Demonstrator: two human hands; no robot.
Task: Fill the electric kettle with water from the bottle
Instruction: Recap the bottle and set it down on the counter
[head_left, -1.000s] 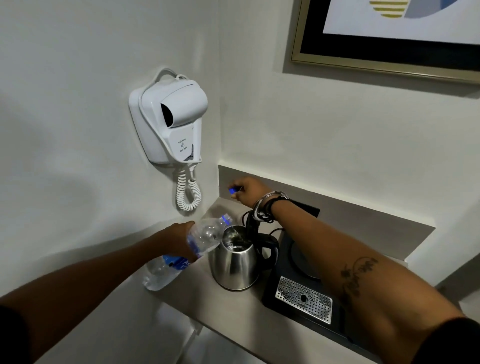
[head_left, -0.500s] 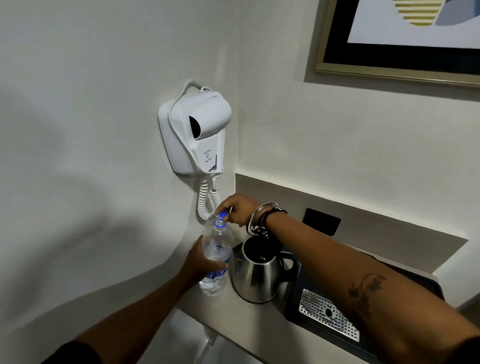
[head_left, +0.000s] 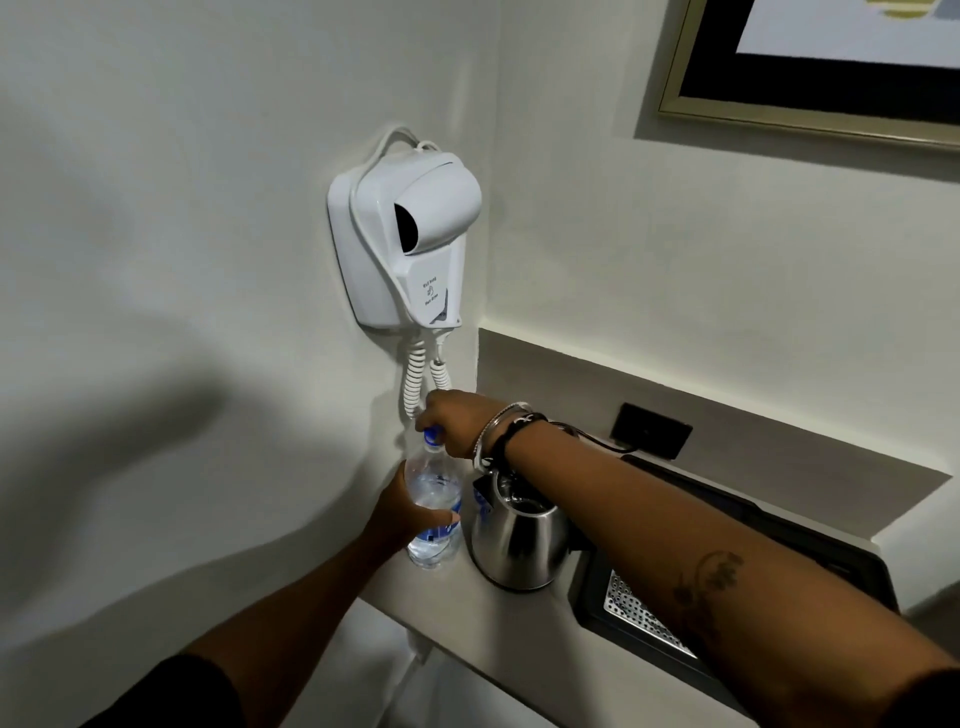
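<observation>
Now your left hand (head_left: 402, 512) wraps around the clear ribbed plastic water bottle (head_left: 434, 506), which stands upright on the pale stone-look shelf (head_left: 467, 618), just left of the rounded brushed-steel electric kettle (head_left: 519, 540) (lid up, mouth open). Your right hand (head_left: 457, 423) reaches across over the kettle, fingertips pinched down on the bottle's small blue cap (head_left: 431, 435); bangles and a dark band circle the wrist. A second ago the bottle was tipped over the kettle's mouth; half a second ago it already stood upright as now.
</observation>
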